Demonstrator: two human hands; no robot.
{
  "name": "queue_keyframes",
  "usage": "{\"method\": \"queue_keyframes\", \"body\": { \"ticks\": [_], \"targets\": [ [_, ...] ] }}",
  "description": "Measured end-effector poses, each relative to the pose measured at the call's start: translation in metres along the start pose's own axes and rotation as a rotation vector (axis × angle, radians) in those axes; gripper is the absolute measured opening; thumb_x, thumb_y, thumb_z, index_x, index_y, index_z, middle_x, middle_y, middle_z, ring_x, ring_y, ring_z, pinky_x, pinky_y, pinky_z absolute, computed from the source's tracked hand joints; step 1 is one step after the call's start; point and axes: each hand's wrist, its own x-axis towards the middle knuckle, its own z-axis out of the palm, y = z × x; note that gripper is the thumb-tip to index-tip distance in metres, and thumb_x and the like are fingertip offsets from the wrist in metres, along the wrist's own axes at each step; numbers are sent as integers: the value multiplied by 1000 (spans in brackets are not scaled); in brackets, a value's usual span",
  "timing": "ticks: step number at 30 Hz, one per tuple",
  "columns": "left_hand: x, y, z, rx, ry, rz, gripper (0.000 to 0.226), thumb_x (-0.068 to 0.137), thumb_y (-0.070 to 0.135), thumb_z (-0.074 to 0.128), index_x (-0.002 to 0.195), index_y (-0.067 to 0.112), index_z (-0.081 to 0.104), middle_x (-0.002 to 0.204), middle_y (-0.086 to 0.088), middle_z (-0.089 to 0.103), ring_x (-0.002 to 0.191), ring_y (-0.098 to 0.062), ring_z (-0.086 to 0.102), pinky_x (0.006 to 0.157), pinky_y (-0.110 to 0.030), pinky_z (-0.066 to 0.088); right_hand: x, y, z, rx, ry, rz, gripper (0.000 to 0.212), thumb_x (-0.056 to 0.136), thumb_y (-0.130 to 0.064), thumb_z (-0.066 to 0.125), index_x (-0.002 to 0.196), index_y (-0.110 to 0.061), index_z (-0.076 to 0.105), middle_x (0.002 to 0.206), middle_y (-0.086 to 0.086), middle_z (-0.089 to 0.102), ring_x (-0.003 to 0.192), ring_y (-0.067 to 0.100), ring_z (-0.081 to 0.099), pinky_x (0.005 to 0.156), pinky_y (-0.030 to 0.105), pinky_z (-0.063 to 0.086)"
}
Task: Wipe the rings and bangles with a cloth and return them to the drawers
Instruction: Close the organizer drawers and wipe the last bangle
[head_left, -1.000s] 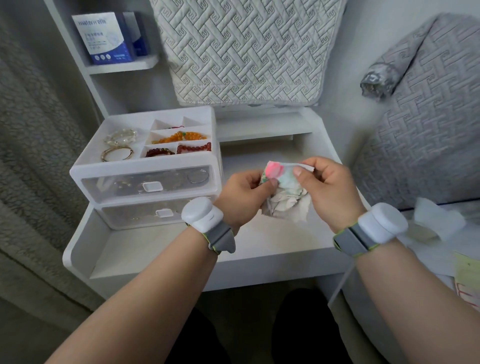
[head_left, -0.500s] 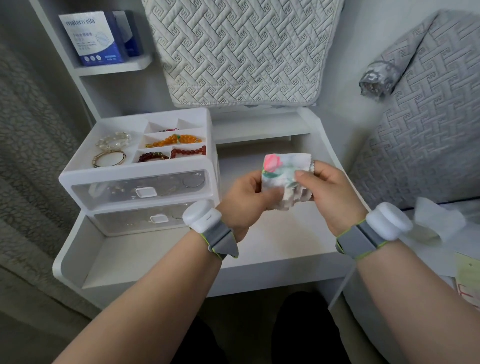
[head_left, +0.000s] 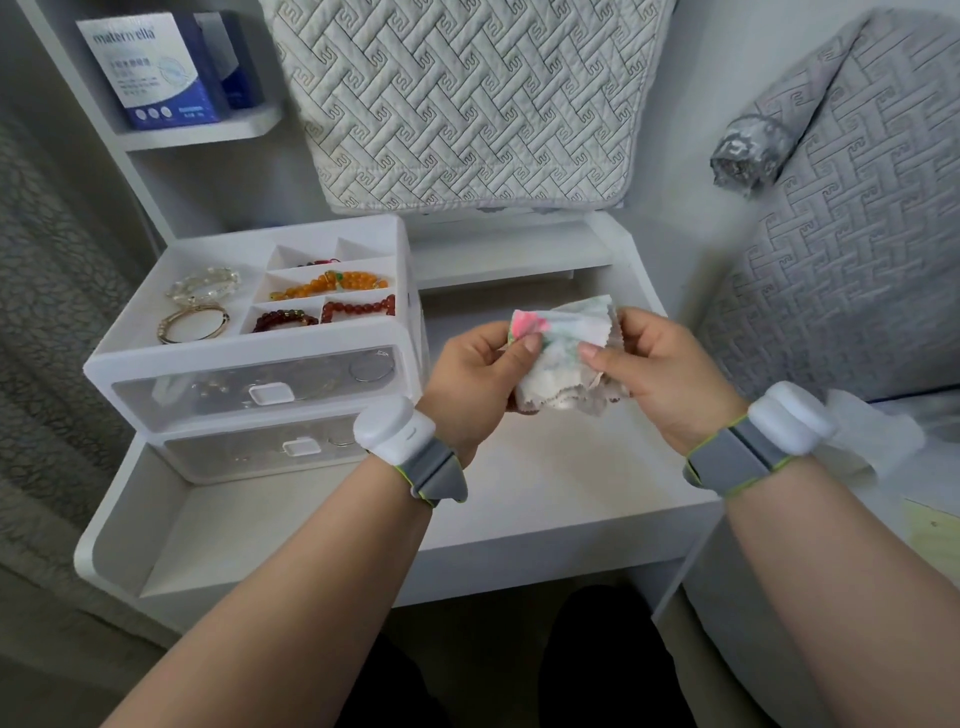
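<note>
The white worktop (head_left: 545, 499) fills most of my view, and its right edge disappears behind the person's right forearm. At 12 o'clock a quilted cushion (head_left: 467, 104) is cut off by the top of the frame.

The drawer unit (head_left: 260, 374) stands on the worktop at 9 o'clock from the hands. Both clear-fronted drawers are pushed in. Through the fronts I can make out only a thin ring (head_left: 371, 369) in the upper one; the rest is a blur. In the open top tray a gold bangle (head_left: 192, 325) lies at the left, with bead bracelets (head_left: 332, 285) in the small compartments to its right. The rearmost compartment is mostly hidden by its own wall.

The left hand (head_left: 472, 374) and right hand (head_left: 670, 374) are over the middle of the worktop. Each pinches the cloth (head_left: 566, 353) between its thumb and curled fingers. The cloth is bunched between them, so I cannot tell whether any jewellery sits in its folds. Crumpled as it is, its long axis runs roughly 12 to 6 o'clock. The pink-printed corner is up at 11 by the left thumb, and the zigzag-cut edge hangs toward 6.
</note>
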Motion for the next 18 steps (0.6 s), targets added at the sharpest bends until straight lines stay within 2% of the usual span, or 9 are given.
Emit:
{"method": "queue_keyframes", "body": {
  "ticks": [2, 4, 7, 8, 10, 12, 14, 16, 18],
  "targets": [
    [2, 0, 0, -73, -31, 6, 21, 95, 5, 46, 91, 14, 64, 72, 1, 69, 64, -15, 63, 56, -26, 54, 4, -2, -2, 102, -6, -19, 15, 76, -7, 60, 87, -16, 64, 75, -1, 67, 65, 13, 62, 54, 23, 51],
    [4, 1, 2, -151, -52, -26, 31, 94, -2, 38, 83, 11, 64, 72, -2, 68, 65, -18, 64, 58, -27, 55, 7, -4, -5, 215, -34, 9, 23, 75, -3, 49, 73, -17, 67, 73, 3, 67, 62, 15, 59, 50, 22, 46],
    [9, 6, 6, -265, -20, -106, 32, 89, 10, 45, 65, 10, 65, 70, -5, 65, 65, -20, 62, 59, -28, 55, 13, -8, -8, 299, -38, 102, 29, 83, -5, 41, 66, -7, 65, 77, 14, 64, 67, 22, 59, 49, 23, 46],
    [12, 6, 9, -244, 8, -96, 33, 90, 12, 49, 62, 11, 65, 66, -4, 64, 64, -18, 61, 59, -27, 55, 15, -8, -8, 265, -29, 106, 24, 83, -8, 46, 68, -6, 64, 78, 15, 62, 67, 22, 58, 50, 23, 46],
    [17, 1, 11, -89, 66, -8, 23, 89, 4, 56, 68, 11, 62, 67, -3, 62, 63, -15, 58, 61, -25, 56, 20, -6, -6, 50, 12, 65, 17, 84, -2, 57, 72, -11, 64, 76, 12, 60, 65, 18, 55, 51, 22, 47],
    [28, -4, 12, 98, 130, 81, 19, 84, -1, 61, 72, 14, 62, 73, -2, 62, 68, -16, 58, 68, -29, 56, 32, 0, -7, -168, 75, 5, 26, 83, 4, 61, 71, -20, 63, 75, 9, 58, 63, 14, 50, 52, 20, 46],
    [42, -8, 11, 247, 223, 120, 22, 81, 2, 65, 71, 21, 63, 72, 2, 63, 69, -15, 56, 72, -33, 54, 47, 3, -7, -253, 164, -41, 27, 78, 0, 67, 65, -24, 65, 74, 9, 60, 57, 9, 45, 54, 21, 43],
    [60, -6, 13, 323, 300, 128, 18, 81, 7, 66, 72, 23, 64, 69, 6, 62, 64, -11, 54, 67, -23, 51, 67, 4, -9, -329, 246, -65, 25, 77, -6, 70, 64, -27, 66, 65, 4, 58, 51, 5, 40, 54, 20, 38],
    [74, -3, 15, 402, 357, 131, 10, 83, 13, 65, 78, 21, 66, 68, 6, 61, 62, -9, 52, 59, -15, 44, 83, 4, -7, -412, 287, -79, 21, 80, -9, 68, 72, -28, 67, 63, -1, 56, 51, 3, 41, 52, 16, 36]
  ]
}}
